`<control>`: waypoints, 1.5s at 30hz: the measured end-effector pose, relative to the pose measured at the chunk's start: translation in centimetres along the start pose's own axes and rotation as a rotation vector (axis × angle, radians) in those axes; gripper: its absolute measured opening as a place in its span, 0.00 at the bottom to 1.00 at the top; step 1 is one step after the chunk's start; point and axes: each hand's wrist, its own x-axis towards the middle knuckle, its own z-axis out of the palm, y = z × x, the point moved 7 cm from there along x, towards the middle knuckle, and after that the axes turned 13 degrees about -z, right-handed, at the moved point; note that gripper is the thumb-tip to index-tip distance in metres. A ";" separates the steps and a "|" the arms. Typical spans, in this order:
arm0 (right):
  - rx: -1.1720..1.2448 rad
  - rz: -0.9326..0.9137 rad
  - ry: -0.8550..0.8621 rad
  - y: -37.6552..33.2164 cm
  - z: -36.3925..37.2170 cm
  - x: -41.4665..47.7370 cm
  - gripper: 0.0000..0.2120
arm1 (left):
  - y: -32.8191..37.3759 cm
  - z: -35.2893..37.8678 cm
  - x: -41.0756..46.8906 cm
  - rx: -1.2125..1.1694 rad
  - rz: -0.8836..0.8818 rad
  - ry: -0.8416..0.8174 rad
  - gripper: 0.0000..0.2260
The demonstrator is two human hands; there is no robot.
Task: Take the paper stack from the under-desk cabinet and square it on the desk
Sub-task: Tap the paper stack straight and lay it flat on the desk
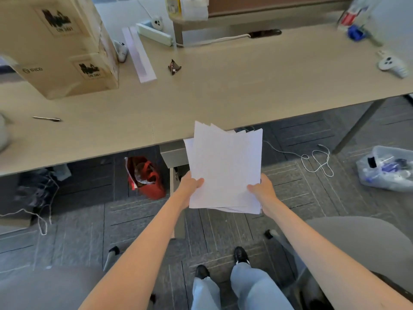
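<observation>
Head view: the paper stack [225, 168] is out of the cabinet [173, 154] and held in the air in front of the near edge of the desk [223, 92], its top corners overlapping that edge in the picture. The left hand [190, 184] grasps the lower left edge of the sheets with the thumb on top; the right hand [263, 189] grasps the lower right edge the same way. The sheets are fanned and out of line, with several corners showing at the top and bottom. The step in hand appears to be the transfer to the desk. To do it well, keep both grips firm so no loose sheet slides out, raise the stack clear of the desk edge, then stand it on one edge over a bare part of the surface and tap it until the sides align. The bare stretch directly ahead looks the best landing place. To the left stand cardboard boxes [60, 45] and a pen [47, 118]; a small dark wrapper [173, 67] and a long white strip [138, 54] lie further back, and a white controller [391, 63] lies far right. None blocks the direct path; the desk edge itself is the one thing to clear.
</observation>
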 end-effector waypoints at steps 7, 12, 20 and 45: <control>0.089 -0.077 0.063 -5.3 -0.3 1.3 0.20 | 6.9 -0.3 -1.9 0.045 0.157 -0.009 0.21; 0.126 -0.163 0.092 -10.0 -0.8 4.2 0.21 | 12.4 -0.2 -1.7 0.059 0.274 0.003 0.21; 0.154 -0.253 0.060 -15.4 -3.3 12.7 0.21 | 21.1 1.8 1.9 0.008 0.321 -0.013 0.21; 0.147 -0.315 -0.001 -25.5 -13.6 43.6 0.17 | 43.0 11.3 21.2 -0.100 0.276 0.227 0.18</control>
